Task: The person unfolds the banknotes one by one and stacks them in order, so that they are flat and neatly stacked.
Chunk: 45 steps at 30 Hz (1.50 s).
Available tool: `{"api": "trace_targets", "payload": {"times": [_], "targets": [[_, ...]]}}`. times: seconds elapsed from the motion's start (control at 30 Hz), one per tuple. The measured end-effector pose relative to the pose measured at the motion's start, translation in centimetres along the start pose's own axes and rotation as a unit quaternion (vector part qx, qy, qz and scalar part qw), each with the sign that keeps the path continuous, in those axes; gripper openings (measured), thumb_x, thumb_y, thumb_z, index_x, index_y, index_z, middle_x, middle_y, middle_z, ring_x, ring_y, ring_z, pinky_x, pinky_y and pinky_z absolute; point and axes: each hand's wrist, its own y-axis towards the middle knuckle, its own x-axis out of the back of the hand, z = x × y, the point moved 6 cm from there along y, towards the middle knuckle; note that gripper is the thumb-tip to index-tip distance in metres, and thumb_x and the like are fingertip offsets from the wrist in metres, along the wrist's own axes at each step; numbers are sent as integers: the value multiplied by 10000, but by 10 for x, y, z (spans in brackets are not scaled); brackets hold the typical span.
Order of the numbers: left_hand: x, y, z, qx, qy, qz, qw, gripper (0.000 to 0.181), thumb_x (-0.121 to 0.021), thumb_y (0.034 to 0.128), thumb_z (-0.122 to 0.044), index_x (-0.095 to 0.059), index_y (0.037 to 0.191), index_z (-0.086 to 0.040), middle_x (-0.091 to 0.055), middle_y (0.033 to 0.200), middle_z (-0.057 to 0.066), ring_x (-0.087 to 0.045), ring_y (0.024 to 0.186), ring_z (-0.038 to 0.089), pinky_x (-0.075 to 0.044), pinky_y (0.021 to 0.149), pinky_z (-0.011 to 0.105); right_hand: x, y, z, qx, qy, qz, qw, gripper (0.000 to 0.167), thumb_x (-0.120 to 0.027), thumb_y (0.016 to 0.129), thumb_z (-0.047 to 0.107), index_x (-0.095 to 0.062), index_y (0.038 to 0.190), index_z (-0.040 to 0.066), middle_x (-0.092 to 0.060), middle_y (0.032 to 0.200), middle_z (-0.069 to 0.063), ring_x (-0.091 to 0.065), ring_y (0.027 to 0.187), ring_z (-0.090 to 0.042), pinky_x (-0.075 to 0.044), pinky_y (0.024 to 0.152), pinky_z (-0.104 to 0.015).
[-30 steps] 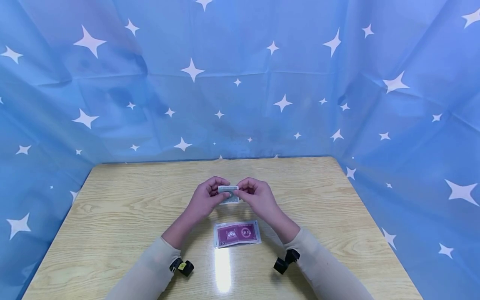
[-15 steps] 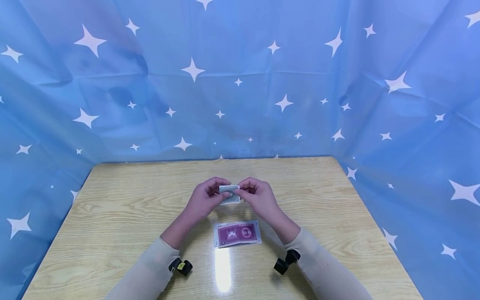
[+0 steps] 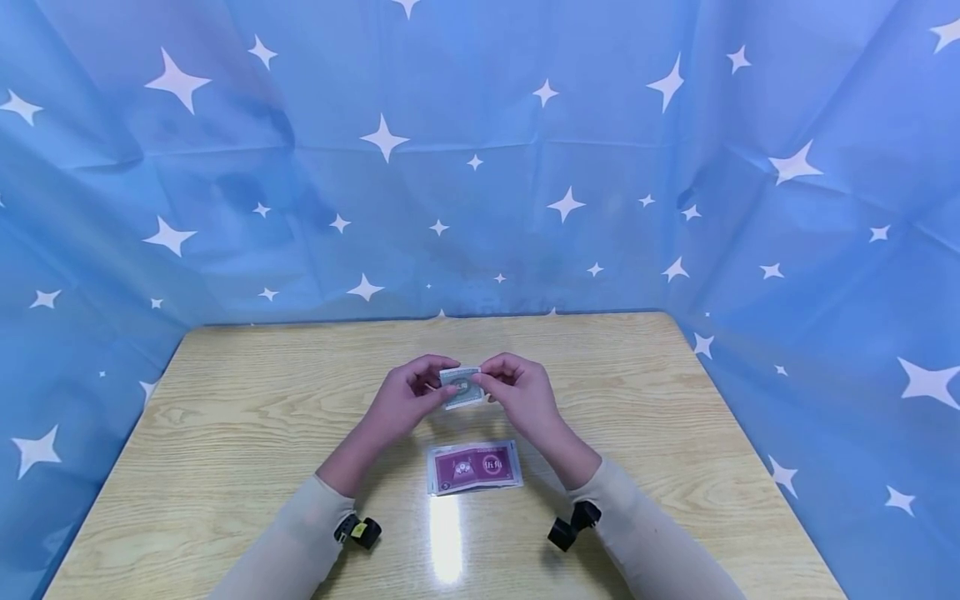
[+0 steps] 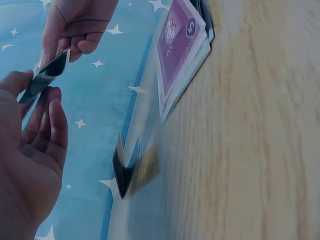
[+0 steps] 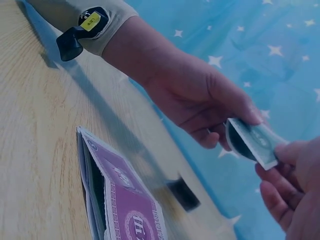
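Observation:
A small green banknote (image 3: pixel 462 388), folded over with its halves bowed apart, is held in the air above the table. My left hand (image 3: pixel 405 396) pinches its left end between thumb and fingers. The right hand (image 3: pixel 522 393) pinches the other end, thumb on the near face. In the right wrist view the folded note (image 5: pixel 255 142) shows a dark hollow between its halves. Nearer to me lies a stack of paper notes (image 3: pixel 476 467), a purple one on top. Its edges stand slightly apart in the left wrist view, where the purple note (image 4: pixel 177 40) is creased.
The wooden table (image 3: pixel 262 417) has a glossy top that mirrors the held note. A blue curtain (image 3: pixel 465 192) with white stars hangs behind and at both sides. Wrist cameras sit on both sleeves (image 3: pixel 288 542).
The right hand has shifted slightly right and the green note has tilted, its right end a little higher. More of its face shows. The stack has stayed put.

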Motion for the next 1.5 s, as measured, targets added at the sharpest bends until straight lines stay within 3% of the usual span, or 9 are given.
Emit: {"api": "trace_targets", "payload": {"times": [0.13,0.3,0.53,0.93,1.23,1.37,1.5], "targets": [[1,-1,0,-58,6,89,9999,327,-819,1036,-235,-751,1355,-225,-716,1010,25,-678,878,249,-584,730,325,1,0,1,-53,26,-40,10000,64,-823,1018,113,-806,1014,52,-758,887,-102,-672,827,-462,-647,769,-498],[4,-1,-3,-73,-113,264,9996,337,-824,1027,-198,-747,1355,-211,-757,1058,30,-719,948,256,-602,748,339,2,0,2,-27,56,-48,10000,69,-824,1018,117,-804,1010,52,-758,885,-105,-679,793,-365,-636,723,-365],[9,0,-7,-134,-128,482,9987,377,-846,1007,-194,-753,1372,-217,-777,1087,11,-733,975,261,-607,779,356,3,-1,5,52,50,-80,9999,103,-831,1012,117,-796,1024,21,-753,896,-120,-660,763,-237,-632,716,-363],[12,4,-4,-254,26,214,9994,219,-891,969,-206,-781,1158,-191,-753,1008,2,-713,904,248,-616,802,490,6,-2,13,221,28,-187,9996,109,-832,1008,104,-789,1020,4,-748,918,-154,-642,749,-224,-606,681,-309],[15,4,-9,-383,289,192,9987,153,-884,967,-162,-809,1094,-200,-728,993,-16,-701,900,251,-619,814,479,10,-3,10,251,61,-274,9993,73,-814,1018,89,-784,1018,23,-737,901,-84,-604,733,-191,-549,636,-251],[16,5,-11,-577,499,109,9970,169,-904,945,-152,-813,1076,-207,-688,1061,-16,-663,1003,278,-591,869,530,10,-4,9,241,80,-249,9994,51,-814,1017,85,-789,1014,40,-739,902,-77,-598,726,-167,-559,639,-273],[17,5,-11,-713,570,76,9958,209,-923,920,-133,-795,1068,-207,-683,1195,-28,-638,1188,265,-529,1057,613,10,-5,9,188,60,-242,9995,61,-815,1019,100,-790,1011,45,-740,903,-80,-609,740,-191,-593,657,-337]]}}
